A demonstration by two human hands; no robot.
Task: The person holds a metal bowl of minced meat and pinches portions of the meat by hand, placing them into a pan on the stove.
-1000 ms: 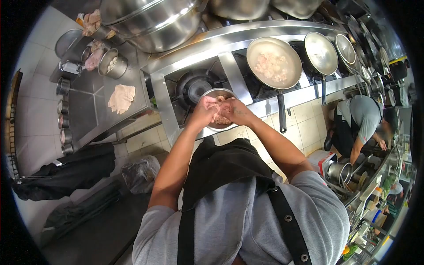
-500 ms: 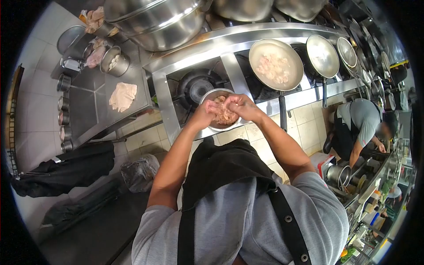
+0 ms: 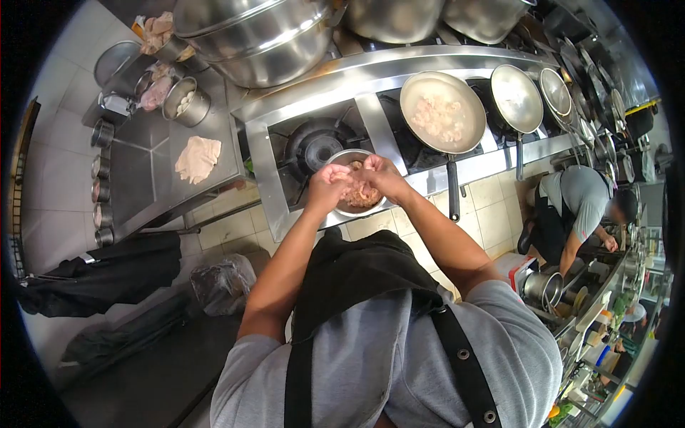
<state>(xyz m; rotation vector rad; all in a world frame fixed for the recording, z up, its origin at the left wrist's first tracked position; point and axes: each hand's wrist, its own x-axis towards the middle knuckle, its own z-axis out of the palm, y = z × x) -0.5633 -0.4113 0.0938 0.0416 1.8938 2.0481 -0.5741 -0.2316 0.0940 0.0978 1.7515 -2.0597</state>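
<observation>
Here's the meat (image 3: 364, 195), down in the round metal bowl (image 3: 345, 155) at the stove's front edge, heaped with no single long axis, while the bowl's mouth faces up. It looks pinkish-brown, moist and lumpy. Over it, left hand (image 3: 328, 188) and right hand (image 3: 387, 178) angle inward, fingertips nearly meeting; each grip has its fingers bunched, but whether either clamps a piece, I can't tell. Just behind sits a dark burner (image 3: 322, 146) on the steel stove (image 3: 382, 135). To the right, a wide pan (image 3: 443, 114) carries pale chunks, its handle pointing back toward the person. Over left, a steel tabletop (image 3: 146, 182) bears a pale, flat slab (image 3: 198, 160) and a pot (image 3: 193, 115). Farther right, a co-worker (image 3: 581, 196) bends low above a tiled floor (image 3: 489, 207).
</observation>
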